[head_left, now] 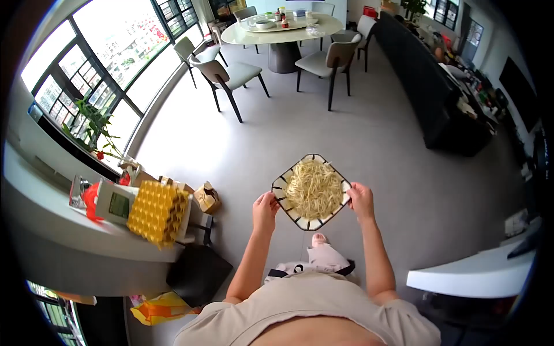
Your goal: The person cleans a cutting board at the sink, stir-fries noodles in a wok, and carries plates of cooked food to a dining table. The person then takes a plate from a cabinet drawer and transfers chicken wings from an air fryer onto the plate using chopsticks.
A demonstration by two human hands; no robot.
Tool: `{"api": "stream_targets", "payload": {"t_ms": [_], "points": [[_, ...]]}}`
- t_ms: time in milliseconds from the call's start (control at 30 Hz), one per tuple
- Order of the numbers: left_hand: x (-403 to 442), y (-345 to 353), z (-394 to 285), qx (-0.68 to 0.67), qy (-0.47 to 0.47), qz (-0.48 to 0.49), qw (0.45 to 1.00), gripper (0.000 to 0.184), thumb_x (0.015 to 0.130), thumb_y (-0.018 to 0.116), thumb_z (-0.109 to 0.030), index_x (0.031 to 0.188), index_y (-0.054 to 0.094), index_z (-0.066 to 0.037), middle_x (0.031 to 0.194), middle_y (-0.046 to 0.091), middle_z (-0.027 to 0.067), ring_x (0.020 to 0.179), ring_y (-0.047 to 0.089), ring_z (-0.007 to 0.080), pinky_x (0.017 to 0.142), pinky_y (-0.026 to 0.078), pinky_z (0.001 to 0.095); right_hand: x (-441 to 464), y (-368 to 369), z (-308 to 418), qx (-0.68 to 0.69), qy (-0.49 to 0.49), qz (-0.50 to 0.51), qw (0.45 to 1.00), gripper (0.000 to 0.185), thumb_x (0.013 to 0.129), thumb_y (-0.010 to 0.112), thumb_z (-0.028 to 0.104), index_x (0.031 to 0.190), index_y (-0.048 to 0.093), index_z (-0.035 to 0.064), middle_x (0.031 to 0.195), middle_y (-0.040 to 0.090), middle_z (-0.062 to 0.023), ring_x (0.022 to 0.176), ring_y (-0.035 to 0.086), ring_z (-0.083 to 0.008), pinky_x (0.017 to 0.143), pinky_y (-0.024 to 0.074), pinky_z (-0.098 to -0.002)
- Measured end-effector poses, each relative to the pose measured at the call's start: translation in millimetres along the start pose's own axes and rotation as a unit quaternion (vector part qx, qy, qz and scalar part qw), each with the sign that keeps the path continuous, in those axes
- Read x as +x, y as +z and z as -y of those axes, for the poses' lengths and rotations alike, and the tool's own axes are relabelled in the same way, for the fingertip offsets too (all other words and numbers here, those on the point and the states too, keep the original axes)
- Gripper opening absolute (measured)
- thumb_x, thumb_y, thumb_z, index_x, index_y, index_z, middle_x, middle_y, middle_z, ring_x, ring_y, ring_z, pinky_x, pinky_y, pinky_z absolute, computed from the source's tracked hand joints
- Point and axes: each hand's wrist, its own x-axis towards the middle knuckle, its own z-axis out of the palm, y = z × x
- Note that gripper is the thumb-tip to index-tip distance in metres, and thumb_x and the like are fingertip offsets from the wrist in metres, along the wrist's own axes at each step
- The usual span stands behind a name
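A squarish plate [279, 185] with a pale, dark-striped rim is held out in front of my body, one corner pointing forward. Thin, pale yellow strands [314, 189], which look like bean sprouts or noodles, are heaped on it. My left hand [265, 211] grips the plate's left corner, fingers closed on the rim. At the opposite corner, my right hand [362, 200] is closed on the rim too. Below the plate one foot [318, 239] shows on the grey floor.
Ahead stands a round table [323, 32] with chairs [234, 75] around it. A long black sofa [415, 75] is at the right. Yellow egg trays [154, 213] sit on a counter at the left, a black stool [199, 274] beside it. A white surface [467, 274] juts in at lower right.
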Motion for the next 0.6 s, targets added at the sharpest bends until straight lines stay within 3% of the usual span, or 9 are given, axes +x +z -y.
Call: {"api": "stream_targets", "payload": {"t_ms": [267, 400, 467, 600], "points": [[-26.9, -8.8, 13.3, -0.007, 0.033, -0.016, 0.999, 0.012, 0.088, 0.055, -0.012, 0.094, 0.059, -0.002, 0.08, 0.059, 0.0017, 0.07, 0.056, 0.0102, 0.066, 0.048, 0.0232, -4.6, -7.6, -9.2, 0.019, -0.016, 0.026, 0.999, 0.014, 0.08, 0.053, 0.009, 0.077, 0.064, 0.0002, 0.057, 0.056, -0.0003, 0.045, 0.048, -0.0057, 0.041, 0.0361, -0.0222], [-15.2, 5.5, 7.5, -0.011, 0.052, 0.021, 0.998, 0.011, 0.087, 0.056, -0.012, 0.092, 0.059, -0.002, 0.077, 0.058, 0.0008, 0.069, 0.055, 0.0097, 0.065, 0.047, 0.023, -4.7, -7.7, -15.8, -0.017, -0.061, -0.016, 0.998, 0.012, 0.081, 0.051, 0.006, 0.074, 0.061, 0.003, 0.058, 0.054, 0.0012, 0.042, 0.043, -0.0042, 0.039, 0.0332, -0.0201], [-16.8, -6.8, 4.3, 0.005, 0.066, 0.049, 0.997, 0.011, 0.087, 0.056, -0.012, 0.092, 0.059, -0.003, 0.075, 0.057, 0.0001, 0.069, 0.054, 0.009, 0.065, 0.047, 0.0228, -23.5, -6.5, -29.4, -0.021, -0.055, -0.024, 0.998, 0.012, 0.08, 0.052, 0.007, 0.074, 0.061, 0.0019, 0.056, 0.054, 0.0011, 0.043, 0.046, -0.0057, 0.04, 0.0348, -0.0225], [-94.8, -61.0, 28.0, 0.049, 0.033, 0.085, 0.995, 0.012, 0.088, 0.056, -0.014, 0.092, 0.06, -0.004, 0.076, 0.057, -0.0018, 0.069, 0.052, 0.0074, 0.066, 0.046, 0.0225, -146.0, -14.5, -47.6, 0.03, -0.035, -0.054, 0.997, 0.012, 0.079, 0.052, 0.008, 0.073, 0.061, 0.0015, 0.056, 0.054, 0.0009, 0.043, 0.047, -0.0065, 0.04, 0.0355, -0.0237]]}}
